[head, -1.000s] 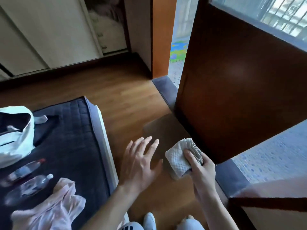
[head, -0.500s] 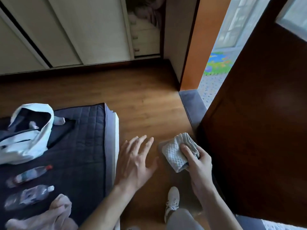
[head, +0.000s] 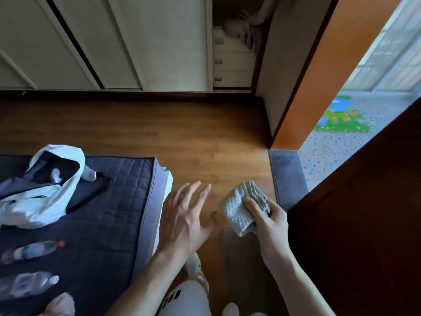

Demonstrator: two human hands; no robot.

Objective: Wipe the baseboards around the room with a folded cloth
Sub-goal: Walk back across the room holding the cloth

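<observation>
folded cloth (head: 241, 207) gripped in right hand (head: 270, 221), left hand (head: 184, 215) spread beside

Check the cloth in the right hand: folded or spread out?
Folded. The cloth shows stacked layer edges at its top, and the right hand grips it as a compact pad.

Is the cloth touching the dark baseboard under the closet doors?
Apart. In the head view the right hand grips the folded cloth, and a wide stretch of wood floor shows between it and the baseboard.
</observation>
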